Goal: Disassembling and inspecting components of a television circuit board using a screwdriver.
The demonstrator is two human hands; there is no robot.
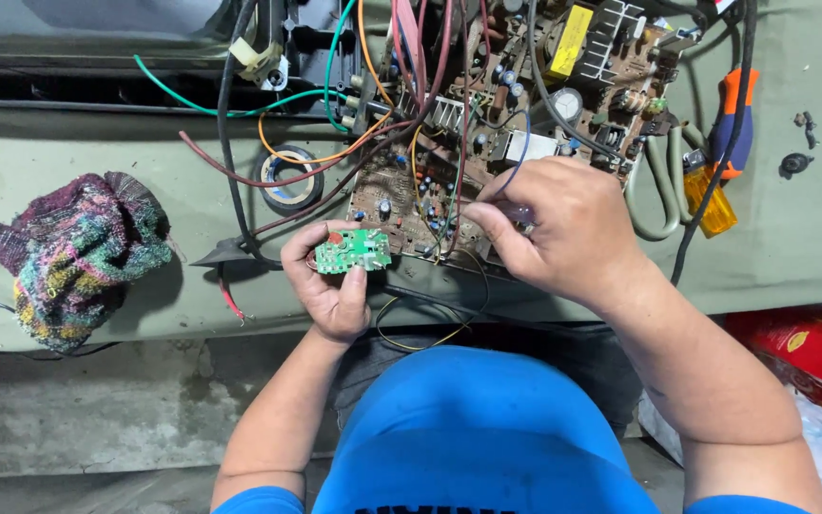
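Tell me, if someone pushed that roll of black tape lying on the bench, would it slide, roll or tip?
The roll of black tape lies flat on the green cloth, so it would probably slide rather than roll. An orange wire and a dark red wire cross it, so these might drag along. It looks light and stiff enough to keep its ring shape.

A red package with yellow markings (806, 354) lies at the right edge, below the table.
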